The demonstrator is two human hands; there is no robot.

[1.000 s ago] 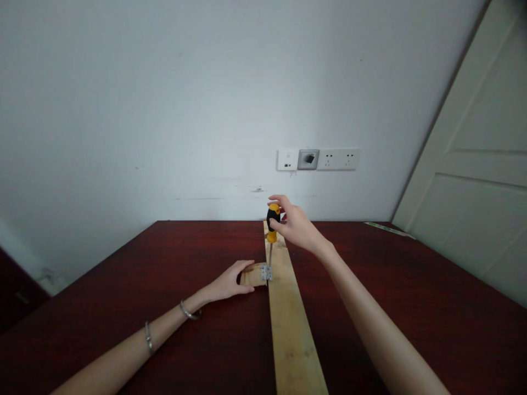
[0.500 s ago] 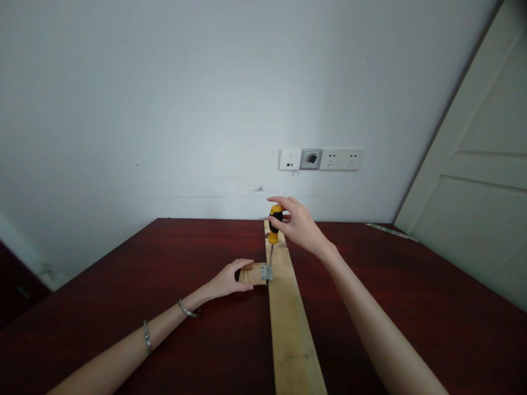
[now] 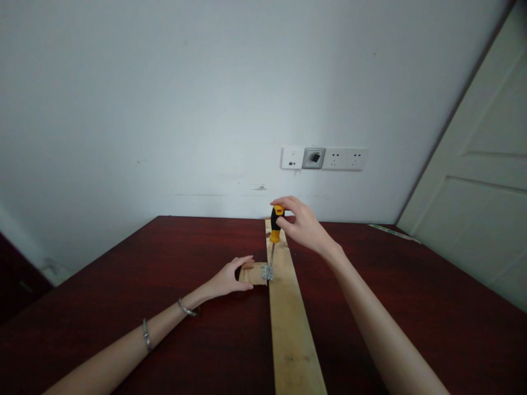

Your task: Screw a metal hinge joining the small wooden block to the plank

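My left hand (image 3: 231, 278) grips a short wooden block (image 3: 253, 274) between thumb and fingers, its end against a long wooden board (image 3: 290, 323). A small metal hinge (image 3: 267, 272) spans the joint, one leaf on the block and the other on the board. In my right hand (image 3: 302, 224) is a screwdriver (image 3: 275, 236) with a yellow and black handle, held nearly upright. Its tip meets the hinge leaf on the board; whether a screw sits under it is too small to tell.
The board runs lengthwise over a dark red table (image 3: 197, 241) towards the white wall. Sockets (image 3: 343, 159) are set in the wall above the table. A flat strip (image 3: 393, 232) lies at the back right edge, near a white door (image 3: 489, 181).
The fingers of my right hand have shifted a little on the screwdriver handle, which looks slightly turned. My left hand and the block keep their place.
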